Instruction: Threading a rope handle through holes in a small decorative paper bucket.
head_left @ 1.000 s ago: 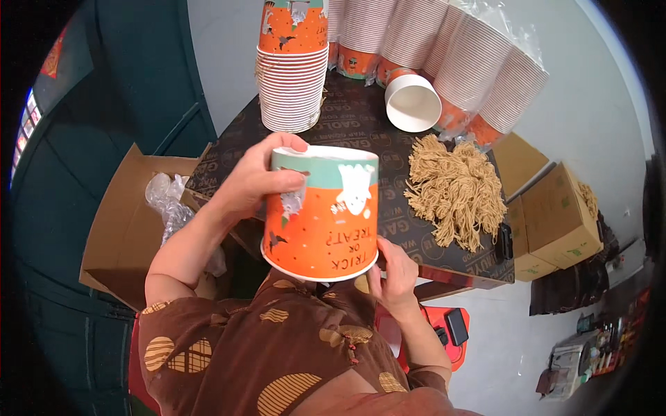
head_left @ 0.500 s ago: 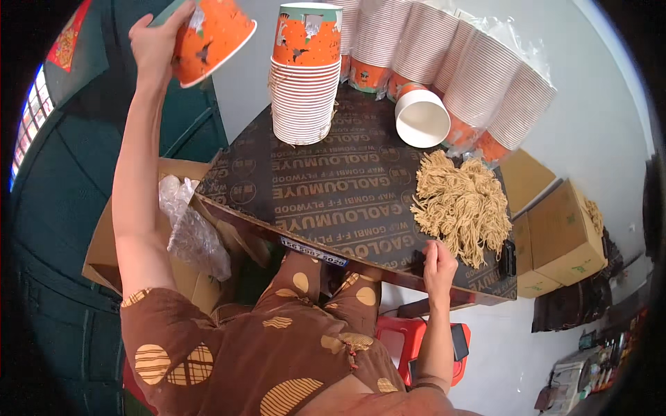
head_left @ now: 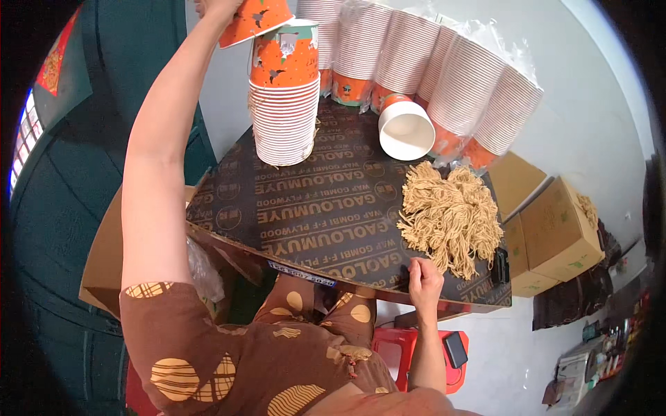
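My left hand (head_left: 218,8) is raised at the top edge, its fingers partly cut off there, gripping an orange paper bucket (head_left: 255,21). This bucket is tilted, rim downward, beside and just above the top of a tall stack of upside-down paper buckets (head_left: 284,118). In a loose fist, my right hand (head_left: 424,279) rests at the table's near edge; nothing shows in it. Just beyond it lies a heap of tan yarn-like strands (head_left: 454,218). A single bucket (head_left: 408,133) lies on its side, its white inside facing me.
Plastic-wrapped stacks of paper buckets (head_left: 409,52) line the back of the dark plywood table (head_left: 312,201). An open carton (head_left: 104,256) with clear plastic film (head_left: 205,270) stands at left, more cartons (head_left: 562,229) at right. A red stool (head_left: 395,347) bears a dark phone-like object (head_left: 455,349).
My left hand has carried its bucket rightward and up, close to the top of the stack. My right hand stays at the table edge. The whole view has shifted slightly.
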